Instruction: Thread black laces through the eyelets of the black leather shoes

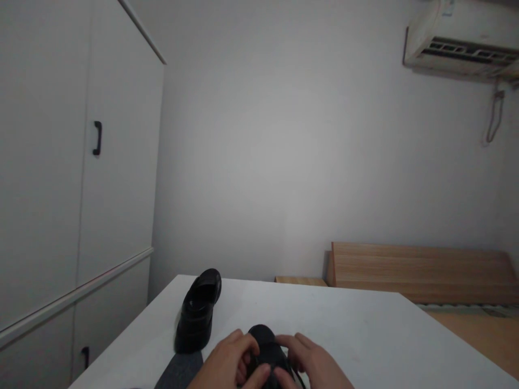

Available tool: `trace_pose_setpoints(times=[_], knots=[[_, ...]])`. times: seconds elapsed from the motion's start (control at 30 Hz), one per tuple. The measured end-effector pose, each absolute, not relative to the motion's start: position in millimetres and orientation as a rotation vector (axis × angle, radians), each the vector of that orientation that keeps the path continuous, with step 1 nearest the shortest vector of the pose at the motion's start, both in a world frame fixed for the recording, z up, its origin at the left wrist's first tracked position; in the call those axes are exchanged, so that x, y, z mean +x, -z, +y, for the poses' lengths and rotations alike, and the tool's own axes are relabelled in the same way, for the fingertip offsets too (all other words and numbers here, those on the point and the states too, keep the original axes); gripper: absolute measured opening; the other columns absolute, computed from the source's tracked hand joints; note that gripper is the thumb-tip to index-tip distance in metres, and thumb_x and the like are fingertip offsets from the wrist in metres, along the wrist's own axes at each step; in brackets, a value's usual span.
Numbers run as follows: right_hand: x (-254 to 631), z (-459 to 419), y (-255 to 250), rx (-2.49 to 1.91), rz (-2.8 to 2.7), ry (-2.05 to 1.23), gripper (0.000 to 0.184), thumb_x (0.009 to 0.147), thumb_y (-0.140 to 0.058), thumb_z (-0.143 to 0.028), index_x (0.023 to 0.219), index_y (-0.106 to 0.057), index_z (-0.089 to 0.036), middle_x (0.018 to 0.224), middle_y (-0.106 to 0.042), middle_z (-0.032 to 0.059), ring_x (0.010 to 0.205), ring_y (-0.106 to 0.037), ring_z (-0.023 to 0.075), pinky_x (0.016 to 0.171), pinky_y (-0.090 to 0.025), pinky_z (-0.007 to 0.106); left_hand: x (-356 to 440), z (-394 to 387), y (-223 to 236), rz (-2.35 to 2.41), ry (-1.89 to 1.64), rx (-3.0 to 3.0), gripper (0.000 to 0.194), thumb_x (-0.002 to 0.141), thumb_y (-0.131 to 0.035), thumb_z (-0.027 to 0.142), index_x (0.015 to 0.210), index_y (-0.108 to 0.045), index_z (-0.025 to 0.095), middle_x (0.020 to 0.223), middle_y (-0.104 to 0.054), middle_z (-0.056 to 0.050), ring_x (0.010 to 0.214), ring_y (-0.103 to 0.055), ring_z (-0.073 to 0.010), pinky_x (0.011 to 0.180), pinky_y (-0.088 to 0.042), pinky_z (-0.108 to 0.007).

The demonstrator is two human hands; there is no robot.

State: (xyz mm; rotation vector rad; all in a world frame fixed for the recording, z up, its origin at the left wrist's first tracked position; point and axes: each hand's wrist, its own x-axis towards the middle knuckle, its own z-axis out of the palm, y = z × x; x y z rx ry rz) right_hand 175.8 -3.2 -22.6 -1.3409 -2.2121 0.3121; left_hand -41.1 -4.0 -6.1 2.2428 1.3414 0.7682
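Note:
Near the bottom of the head view, a black shoe with a rounded end pointing away from me lies between my hands. My left hand grips its left side with bent fingers. From the right, my right hand holds it too, the fingertips of both hands close together over its middle. A thin black cord, perhaps a lace, shows beside the right fingers; the shoe's near part is cut off by the frame. Further left on the white table stands another black shoe, shiny, touched by neither hand.
A dark grey piece of cloth lies just in front of the left shoe. The white cupboard rises at the left. Behind the table are a wooden headboard and a plain wall, with an air conditioner high at the right.

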Motion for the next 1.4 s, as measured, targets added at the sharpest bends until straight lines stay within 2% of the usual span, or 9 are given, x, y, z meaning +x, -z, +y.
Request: trace_pose_setpoints(times=[0.1, 0.23, 0.37, 0.57, 0.67, 0.8, 0.97, 1.13, 1.4], knots=[[156, 2, 17, -1.555, -2.421, -0.077, 0.035, 0.078, -0.056, -0.006, 0.105, -0.075, -0.018, 0.099, -0.072, 0.0154, 0.088, -0.072, 0.0294, 0.074, -0.054, 0.033, -32, -3, -15, 1.470, -0.601, 2.299, 0.020, 0.074, -0.055, 0.023, 0.080, -0.072, 0.015, 0.075, -0.069, -0.007, 0.063, -0.062, -0.0179, 0.053, -0.042, -0.023], [135, 8, 17, -1.654, -2.459, 0.207, 0.037, 0.080, -0.047, 0.003, 0.097, -0.075, -0.015, 0.094, -0.073, 0.0173, 0.085, -0.074, 0.0286, 0.065, -0.054, 0.029, -23, 8, -35, 1.506, -0.348, 2.355, 0.016, 0.063, -0.056, 0.017, 0.064, -0.073, 0.014, 0.054, -0.063, -0.005, 0.044, -0.047, -0.0141, 0.039, -0.027, -0.024], [130, 7, 18, -1.687, -2.429, 0.271, 0.037, 0.082, -0.048, 0.005, 0.093, -0.075, -0.017, 0.087, -0.074, 0.0145, 0.079, -0.074, 0.0272, 0.059, -0.051, 0.027, -17, 20, -38, 1.515, -0.277, 2.382, 0.016, 0.051, -0.059, 0.005, 0.055, -0.071, 0.015, 0.053, -0.065, -0.005, 0.042, -0.048, -0.0149, 0.042, -0.032, -0.025], [141, 4, 22, -1.567, -2.297, 0.356, 0.035, 0.077, -0.050, 0.004, 0.087, -0.072, -0.021, 0.090, -0.071, 0.0100, 0.082, -0.071, 0.0257, 0.062, -0.048, 0.028, -16, 24, -28, 1.510, -0.387, 2.391, 0.019, 0.056, -0.058, 0.004, 0.058, -0.072, 0.016, 0.060, -0.070, -0.008, 0.056, -0.060, -0.0217, 0.054, -0.040, -0.028], [142, 6, 24, -1.356, -2.113, 0.162, 0.023, 0.077, -0.052, -0.002, 0.085, -0.063, -0.020, 0.089, -0.067, 0.0066, 0.081, -0.066, 0.0227, 0.069, -0.048, 0.030, -15, 21, -27, 1.479, -0.547, 2.357, 0.019, 0.063, -0.056, 0.008, 0.067, -0.074, 0.015, 0.068, -0.073, -0.008, 0.066, -0.065, -0.0229, 0.060, -0.043, -0.029], [143, 10, 22, -1.039, -1.836, -0.450, 0.006, 0.087, -0.052, -0.021, 0.082, -0.053, -0.020, 0.066, -0.058, -0.0023, 0.059, -0.057, 0.0146, 0.056, -0.043, 0.024, -12, 14, -32, 1.348, -0.761, 2.242, 0.024, 0.075, -0.052, 0.016, 0.085, -0.074, 0.013, 0.076, -0.075, -0.005, 0.070, -0.067, -0.0172, 0.060, -0.045, -0.022], [142, 6, 11, -0.825, -1.413, -0.969, 0.033, 0.083, -0.067, -0.051, 0.080, -0.056, -0.020, 0.065, -0.062, -0.0017, 0.058, -0.063, 0.0156, 0.056, -0.052, 0.027, -8, 10, -41, 1.150, -1.070, 1.934, 0.017, 0.074, -0.057, 0.024, 0.074, -0.071, 0.013, 0.067, -0.071, -0.005, 0.064, -0.065, -0.0181, 0.059, -0.047, -0.024], [139, 0, 4, -0.776, -1.283, -1.077, 0.044, 0.067, -0.081, -0.057, 0.077, -0.062, -0.018, 0.068, -0.067, 0.0016, 0.063, -0.068, 0.0195, 0.060, -0.058, 0.032, -5, 9, -42, 1.127, -1.114, 1.843, 0.017, 0.071, -0.060, 0.028, 0.073, -0.068, 0.013, 0.065, -0.069, -0.006, 0.062, -0.067, -0.0202, 0.059, -0.049, -0.027], [139, -4, 3, -0.914, -1.435, -0.852, 0.026, 0.078, -0.070, -0.041, 0.082, -0.065, -0.016, 0.074, -0.066, 0.0035, 0.061, -0.064, 0.0176, 0.057, -0.052, 0.028, -10, 12, -34, 1.069, -1.069, 1.798, 0.022, 0.082, -0.048, 0.036, 0.092, -0.054, 0.017, 0.073, -0.070, -0.005, 0.068, -0.070, -0.0206, 0.063, -0.056, -0.030]])
